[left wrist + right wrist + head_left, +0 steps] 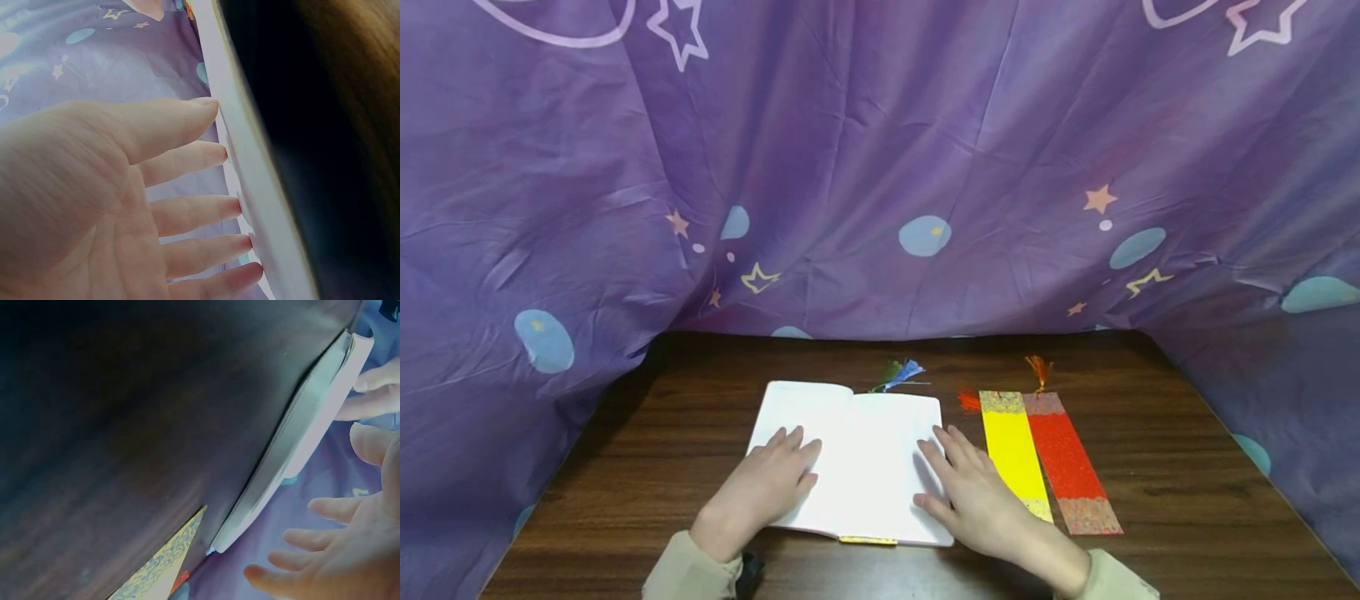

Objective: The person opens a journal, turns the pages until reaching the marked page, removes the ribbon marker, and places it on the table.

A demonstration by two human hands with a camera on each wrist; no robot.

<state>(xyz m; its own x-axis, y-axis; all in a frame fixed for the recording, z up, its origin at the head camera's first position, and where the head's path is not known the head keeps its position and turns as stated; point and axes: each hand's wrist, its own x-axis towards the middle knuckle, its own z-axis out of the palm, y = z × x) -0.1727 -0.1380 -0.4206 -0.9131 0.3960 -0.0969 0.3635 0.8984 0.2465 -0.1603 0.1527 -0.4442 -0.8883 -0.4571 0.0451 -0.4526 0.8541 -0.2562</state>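
An open book [868, 467] with blank white pages lies on the table in the head view. My left hand [767, 483] rests its fingertips on the left page, fingers straight and spread. In the left wrist view those fingers [187, 215] meet the page surface. Over the right page's outer edge is my right hand [977, 504], its fingers extended and apart. The right wrist view has that hand [347, 550] just above the book [312, 425], with nothing in its grasp. A yellow strip [868, 540] shows at the bottom of the book's spine.
Right of the book lie a yellow bookmark [1015, 446] and a red bookmark [1067, 454], partly behind my right hand. Their tops carry red and orange tassels. A blue tassel [905, 372] and a green tassel [891, 372] protrude past the book's far edge. Purple cloth [865, 167] hangs behind the table.
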